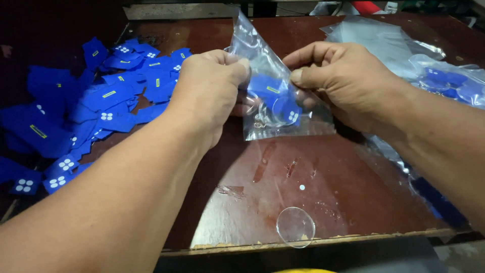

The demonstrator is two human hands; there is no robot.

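1. Head view, my hands: my left hand [209,88] and my right hand [343,76] both hold one small clear plastic bag [275,86] up above the dark wooden table [323,177]. On each hand the thumb and fingers are closed in a pinch on the bag's upper edges, one hand on each side, so I judge the grip keeps the mouth up and the contents low.

2. Head view, inside the bag: blue pieces [273,93] have settled at the bottom with what looks like a metal ring [262,119]. I make out about two blue pieces; the plastic blurs the rest.

3. Head view, left side: a loose heap of blue tags [101,101] spreads across the table well within my left arm's reach. There are far too many overlapping to count, certainly dozens.

4. Head view, right side: a pile of clear bags [384,45] lies flat, and beside it one filled bag [449,81] shows blue pieces through its plastic.

5. Head view, near edge: one clear round disc [296,226] lies alone on the table, well apart from my hands.
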